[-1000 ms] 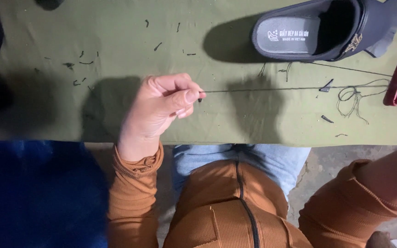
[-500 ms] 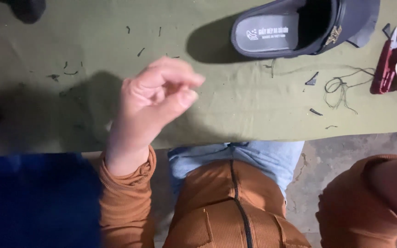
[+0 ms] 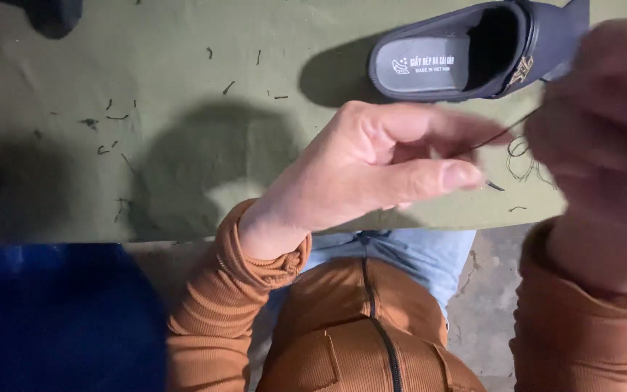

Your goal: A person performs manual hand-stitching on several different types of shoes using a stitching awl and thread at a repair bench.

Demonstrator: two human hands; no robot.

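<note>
Head view: left hand (image 3: 371,163) is half-curled, thumb and forefinger pinched on a thin dark thread (image 3: 498,136) that runs up-right to the right hand (image 3: 604,138), which is blurred and close to the lens, so can't tell its grip; hands sit near each other above the green surface (image 3: 183,87), w/ a black slip-on shoe (image 3: 473,51) lying just beyond. Likely risks: thread slips from the pinch or tangles w/ the loose thread loops (image 3: 524,160) beneath, since it's fine, dark, hard to see.

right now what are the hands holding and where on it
A dark thread, stretched between the left hand fingertips and the blurred right hand; the exact grip points are unclear.
</note>
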